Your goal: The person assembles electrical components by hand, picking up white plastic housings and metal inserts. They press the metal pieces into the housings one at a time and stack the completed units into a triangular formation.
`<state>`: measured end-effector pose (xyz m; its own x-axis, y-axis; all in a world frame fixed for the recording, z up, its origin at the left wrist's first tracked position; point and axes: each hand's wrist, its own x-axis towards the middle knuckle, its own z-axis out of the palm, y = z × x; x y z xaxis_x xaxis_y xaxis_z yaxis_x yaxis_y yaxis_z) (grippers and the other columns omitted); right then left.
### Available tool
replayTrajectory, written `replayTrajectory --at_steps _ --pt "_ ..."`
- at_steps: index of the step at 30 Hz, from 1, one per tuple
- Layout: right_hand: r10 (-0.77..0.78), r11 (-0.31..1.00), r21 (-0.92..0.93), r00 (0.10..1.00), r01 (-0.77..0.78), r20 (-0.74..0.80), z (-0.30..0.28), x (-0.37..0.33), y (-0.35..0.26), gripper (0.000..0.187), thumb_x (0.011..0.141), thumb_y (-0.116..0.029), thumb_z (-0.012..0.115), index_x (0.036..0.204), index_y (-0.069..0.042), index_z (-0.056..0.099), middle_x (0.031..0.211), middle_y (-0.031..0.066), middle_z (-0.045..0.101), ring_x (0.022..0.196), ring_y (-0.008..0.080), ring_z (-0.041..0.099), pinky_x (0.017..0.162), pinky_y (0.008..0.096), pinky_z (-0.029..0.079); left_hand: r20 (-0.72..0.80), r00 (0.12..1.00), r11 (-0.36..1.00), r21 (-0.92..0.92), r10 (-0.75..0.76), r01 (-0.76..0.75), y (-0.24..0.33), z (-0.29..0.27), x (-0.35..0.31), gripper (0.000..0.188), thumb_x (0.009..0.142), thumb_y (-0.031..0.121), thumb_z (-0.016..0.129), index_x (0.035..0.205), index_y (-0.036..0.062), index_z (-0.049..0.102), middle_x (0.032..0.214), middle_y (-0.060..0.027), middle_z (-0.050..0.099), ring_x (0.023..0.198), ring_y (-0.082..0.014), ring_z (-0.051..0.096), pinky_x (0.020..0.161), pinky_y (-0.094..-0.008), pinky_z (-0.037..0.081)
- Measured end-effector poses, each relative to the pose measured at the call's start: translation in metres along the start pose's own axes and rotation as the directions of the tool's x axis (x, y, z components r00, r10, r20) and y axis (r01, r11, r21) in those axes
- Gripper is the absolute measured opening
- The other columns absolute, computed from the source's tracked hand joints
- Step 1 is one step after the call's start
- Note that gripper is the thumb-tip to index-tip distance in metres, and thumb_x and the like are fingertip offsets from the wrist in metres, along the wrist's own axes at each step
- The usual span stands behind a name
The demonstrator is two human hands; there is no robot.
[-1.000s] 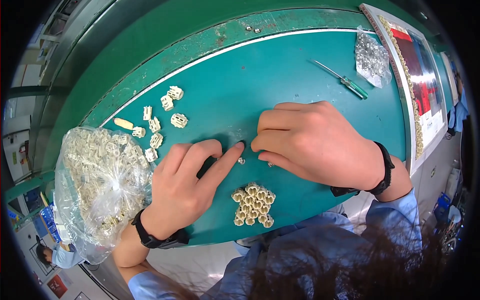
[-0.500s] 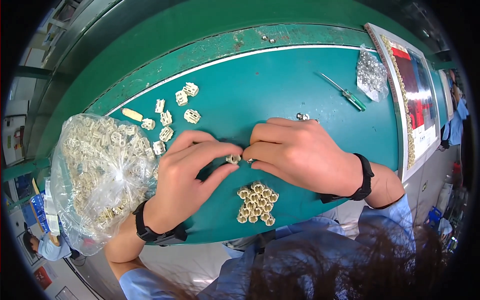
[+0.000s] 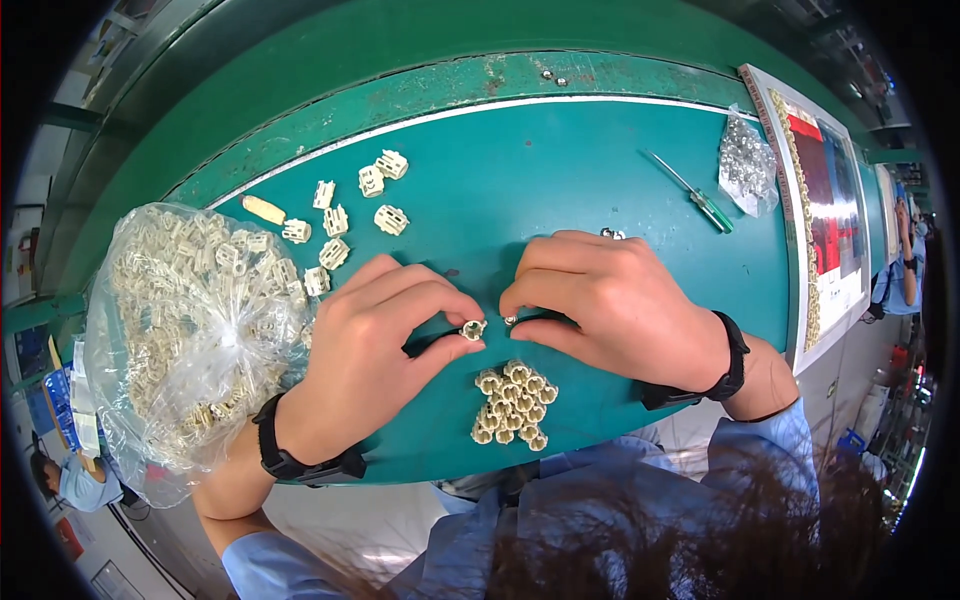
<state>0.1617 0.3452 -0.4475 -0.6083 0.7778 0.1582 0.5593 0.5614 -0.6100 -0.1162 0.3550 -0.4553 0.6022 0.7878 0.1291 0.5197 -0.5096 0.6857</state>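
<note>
**Head view: two hands join small parts over a teal bench**

Head camera looks down on a teal work table (image 3: 600,180) where both hands meet near the middle. The left hand (image 3: 370,350) pinches a small cream plastic cap (image 3: 473,329) between thumb and forefinger, fingers closed snugly around it. The right hand (image 3: 610,300) has its fingers curled tight, its fingertips just beside the cap; something tiny and metallic seems to sit at their tips, though it is too small to be sure of.

Just below the cap, toward the person, lies a cluster of finished pieces (image 3: 512,402), cream rings packed together, which suggests a fair batch is already done. To the left of the cap, well apart from it, a clear plastic bag (image 3: 190,320) bulges with many more cream parts, so by the look of it most of the work is still ahead. Up and left of the cap, a handful of loose cream clips (image 3: 345,215) is scattered on the table. Far to the right of the cap lie a green-handled screwdriver (image 3: 695,192) and a small bag of shiny metal bits (image 3: 748,165), both untouched.
</note>
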Motion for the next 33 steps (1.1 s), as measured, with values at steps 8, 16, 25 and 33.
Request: replayTrajectory --at_steps 8,16,25,33 --pt "-0.013 1.000 0.007 1.000 0.013 -0.016 0.007 0.005 -0.001 0.023 0.085 -0.011 0.094 0.105 -0.013 0.083 0.098 0.0035 0.073 0.089 0.0288 0.075 0.072 0.0434 0.060 -0.016 1.000 1.000 -0.022 0.010 -0.010 -0.010 0.000 -0.005 0.027 0.081 0.011 0.101 0.104 0.0131 0.086 0.100 -0.0003 0.082 0.088 -0.0221 0.068 0.070 -0.0334 0.059" --pt "-0.019 0.999 0.031 1.000 0.019 -0.010 0.015 0.013 -0.005 0.023 0.084 -0.007 0.094 0.105 -0.011 0.085 0.097 0.0044 0.075 0.088 0.0283 0.075 0.071 0.0413 0.060 -0.010 1.000 0.999 -0.013 0.030 -0.030 -0.019 0.000 -0.013 0.028 0.080 0.011 0.101 0.103 0.0136 0.086 0.093 0.0022 0.079 0.080 -0.0211 0.065 0.067 -0.0343 0.054" --pt "-0.045 0.994 0.091 0.992 0.056 -0.115 0.040 0.020 -0.025 0.024 0.084 -0.004 0.096 0.105 -0.009 0.086 0.098 0.0042 0.076 0.083 0.0262 0.074 0.070 0.0394 0.059 -0.061 0.994 0.996 0.012 0.094 -0.094 -0.032 0.004 -0.020 0.029 0.075 0.013 0.102 0.094 0.0120 0.080 0.092 0.0014 0.077 0.079 -0.0231 0.066 0.070 -0.0370 0.055" --pt "-0.038 0.996 0.073 0.995 0.044 -0.092 0.049 0.024 -0.027 0.024 0.084 -0.005 0.097 0.105 -0.009 0.086 0.098 0.0043 0.076 0.083 0.0263 0.074 0.069 0.0391 0.059 -0.072 0.993 0.996 0.003 0.090 -0.090 -0.037 0.002 -0.027 0.031 0.074 0.013 0.102 0.092 0.0112 0.077 0.092 0.0008 0.076 0.082 -0.0242 0.066 0.070 -0.0382 0.055"
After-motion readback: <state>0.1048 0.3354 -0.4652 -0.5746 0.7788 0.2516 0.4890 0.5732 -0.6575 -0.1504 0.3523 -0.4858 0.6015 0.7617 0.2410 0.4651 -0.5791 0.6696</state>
